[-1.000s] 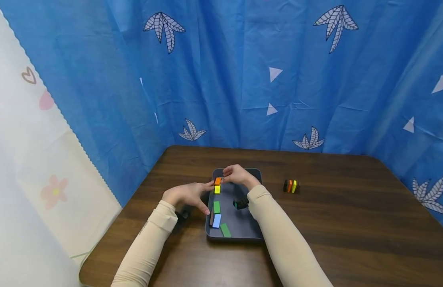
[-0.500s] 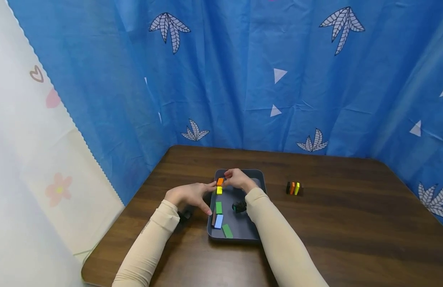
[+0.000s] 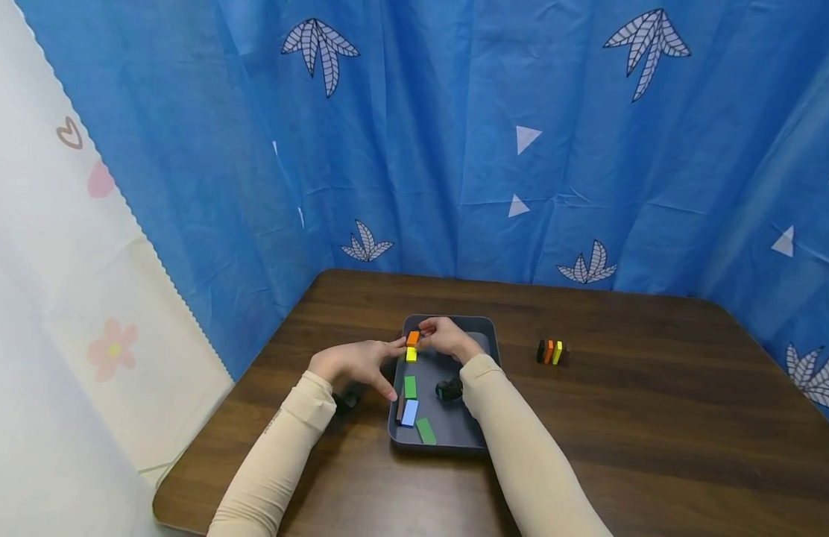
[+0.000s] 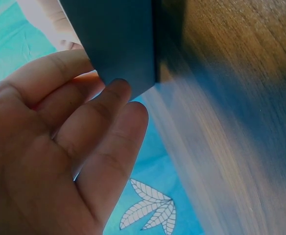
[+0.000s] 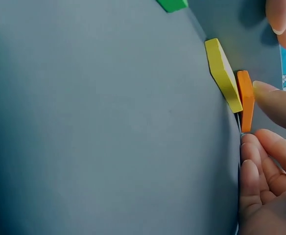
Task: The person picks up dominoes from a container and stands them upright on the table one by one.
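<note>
A dark grey tray [image 3: 448,436] stands on the table, with coloured domino blocks along its left side. My right hand [image 3: 449,339] pinches an orange domino block [image 5: 246,100] between thumb [image 5: 275,104] and fingers. That block is beside a yellow domino block [image 5: 222,73] near the tray's left wall. Outside that wall is my left hand [image 3: 356,363], its fingers loosely extended; in the left wrist view its fingertips are at the tray's outer side [image 4: 121,44]. Nearer in the tray lie a green block [image 3: 411,387], a light blue block [image 3: 410,413], a brown block [image 3: 399,409] and another green block [image 3: 426,431].
To the right of the tray, a black block [image 3: 540,350], an orange block [image 3: 549,351] and a yellow block [image 3: 557,353] stand side by side on the brown wooden table [image 3: 656,418]. A blue curtain [image 3: 441,149] hangs behind the table.
The head view has shifted slightly. Both hands stay around the orange domino block and the tray's left wall, with hardly any movement.
</note>
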`<action>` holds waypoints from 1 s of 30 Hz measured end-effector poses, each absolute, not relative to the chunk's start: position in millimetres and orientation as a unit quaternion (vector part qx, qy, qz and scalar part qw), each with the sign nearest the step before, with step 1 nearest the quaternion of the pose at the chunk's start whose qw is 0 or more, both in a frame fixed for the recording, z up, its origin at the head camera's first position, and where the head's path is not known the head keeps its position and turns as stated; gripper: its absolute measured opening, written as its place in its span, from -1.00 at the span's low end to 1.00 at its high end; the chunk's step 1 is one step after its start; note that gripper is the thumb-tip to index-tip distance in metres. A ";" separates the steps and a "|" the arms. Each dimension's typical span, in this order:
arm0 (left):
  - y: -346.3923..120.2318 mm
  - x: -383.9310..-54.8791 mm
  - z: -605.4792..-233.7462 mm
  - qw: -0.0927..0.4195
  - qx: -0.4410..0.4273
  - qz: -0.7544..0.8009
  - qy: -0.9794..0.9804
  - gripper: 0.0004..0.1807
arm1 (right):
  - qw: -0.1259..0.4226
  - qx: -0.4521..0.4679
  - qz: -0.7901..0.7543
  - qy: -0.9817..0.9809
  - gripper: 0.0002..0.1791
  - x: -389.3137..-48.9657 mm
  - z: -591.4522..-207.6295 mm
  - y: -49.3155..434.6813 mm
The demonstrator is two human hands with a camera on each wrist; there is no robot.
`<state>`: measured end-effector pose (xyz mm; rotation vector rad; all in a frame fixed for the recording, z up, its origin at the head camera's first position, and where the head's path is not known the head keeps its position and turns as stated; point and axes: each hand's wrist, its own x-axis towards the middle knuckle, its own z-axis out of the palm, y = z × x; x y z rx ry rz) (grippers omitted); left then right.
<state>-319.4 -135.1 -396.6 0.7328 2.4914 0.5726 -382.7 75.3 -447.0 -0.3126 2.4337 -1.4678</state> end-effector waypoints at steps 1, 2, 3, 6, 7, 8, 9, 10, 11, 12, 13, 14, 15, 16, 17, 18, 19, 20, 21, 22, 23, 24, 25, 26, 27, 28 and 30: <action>-135.2 -319.6 -396.0 0.239 0.266 0.208 0.910 0.12 | 0.140 -0.107 -0.511 0.842 -0.42 -382.8 -446.9 75.1; -135.2 -319.7 -395.3 0.238 0.264 0.207 0.911 0.12 | 0.140 -0.106 -0.513 0.840 -0.42 -383.0 -446.9 74.8; -135.3 -319.9 -394.7 0.237 0.262 0.205 0.913 0.12 | 0.139 -0.106 -0.515 0.839 -0.42 -383.1 -446.8 74.5; -135.4 -320.0 -393.0 0.235 0.259 0.203 0.914 0.12 | 0.137 -0.106 -0.521 0.836 -0.43 -382.9 -446.1 73.0; -135.5 -319.9 -392.5 0.235 0.259 0.202 0.915 0.12 | 0.137 -0.105 -0.520 0.837 -0.43 -382.7 -446.0 72.7; -135.5 -319.5 -392.0 0.235 0.259 0.202 0.915 0.12 | 0.138 -0.106 -0.519 0.837 -0.43 -382.5 -446.1 72.4; -135.5 -319.1 -391.4 0.237 0.261 0.202 0.914 0.12 | 0.138 -0.106 -0.517 0.838 -0.43 -382.2 -446.2 72.2; -135.4 -318.6 -390.9 0.238 0.263 0.203 0.913 0.12 | 0.138 -0.105 -0.512 0.841 -0.43 -381.9 -446.3 72.0; -135.1 -318.3 -390.6 0.239 0.264 0.203 0.912 0.12 | 0.139 -0.104 -0.509 0.843 -0.43 -381.9 -446.5 72.1; -134.8 -318.1 -390.4 0.240 0.265 0.204 0.912 0.12 | 0.140 -0.104 -0.505 0.845 -0.43 -381.7 -446.5 72.3; -134.5 -317.9 -390.2 0.240 0.265 0.204 0.911 0.12 | 0.141 -0.103 -0.502 0.847 -0.43 -381.7 -446.3 72.3; -134.2 -317.7 -389.9 0.240 0.264 0.203 0.912 0.12 | 0.141 -0.103 -0.498 0.849 -0.42 -381.7 -446.0 72.2; -133.9 -317.7 -389.7 0.240 0.263 0.202 0.912 0.12 | 0.141 -0.102 -0.495 0.852 -0.42 -381.8 -445.6 72.2; -133.4 -317.8 -389.7 0.239 0.262 0.200 0.913 0.11 | 0.139 -0.101 -0.491 0.854 -0.42 -381.9 -445.1 72.2; -132.9 -318.1 -389.7 0.237 0.261 0.198 0.914 0.11 | 0.138 -0.100 -0.488 0.856 -0.41 -382.1 -444.4 72.2; -132.6 -318.5 -389.8 0.236 0.261 0.198 0.915 0.11 | 0.135 -0.099 -0.484 0.859 -0.42 -382.1 -443.7 72.3; -132.0 -318.5 -389.8 0.235 0.262 0.199 0.915 0.11 | 0.133 -0.097 -0.481 0.861 -0.42 -382.2 -443.4 72.4; -131.6 -318.6 -389.6 0.235 0.263 0.198 0.915 0.10 | 0.130 -0.096 -0.476 0.865 -0.42 -382.1 -443.1 72.4; -131.2 -318.8 -390.0 0.235 0.265 0.198 0.914 0.10 | 0.129 -0.095 -0.472 0.867 -0.43 -381.8 -443.1 72.7; -130.9 -318.8 -390.4 0.235 0.265 0.198 0.914 0.10 | 0.128 -0.095 -0.469 0.868 -0.43 -381.6 -443.4 72.7; -130.7 -318.6 -390.7 0.235 0.266 0.198 0.914 0.10 | 0.128 -0.094 -0.468 0.869 -0.44 -381.3 -443.8 72.9; -130.6 -318.4 -391.0 0.236 0.266 0.198 0.913 0.10 | 0.128 -0.094 -0.468 0.869 -0.45 -381.0 -444.3 72.9; -130.6 -317.9 -391.0 0.236 0.264 0.198 0.914 0.11 | 0.129 -0.096 -0.469 0.869 -0.45 -380.7 -444.9 72.5; -131.0 -317.7 -391.2 0.237 0.262 0.195 0.915 0.11 | 0.130 -0.098 -0.470 0.867 -0.45 -380.4 -445.5 72.1; -131.3 -317.4 -391.6 0.237 0.260 0.194 0.916 0.11 | 0.131 -0.100 -0.473 0.866 -0.46 -380.3 -446.1 71.9; -131.5 -317.0 -391.6 0.237 0.259 0.193 0.916 0.11 | 0.130 -0.100 -0.475 0.865 -0.47 -380.3 -446.6 71.5; -132.2 -316.6 -391.7 0.236 0.257 0.192 0.917 0.10 | 0.129 -0.100 -0.478 0.863 -0.50 -380.6 -447.8 71.1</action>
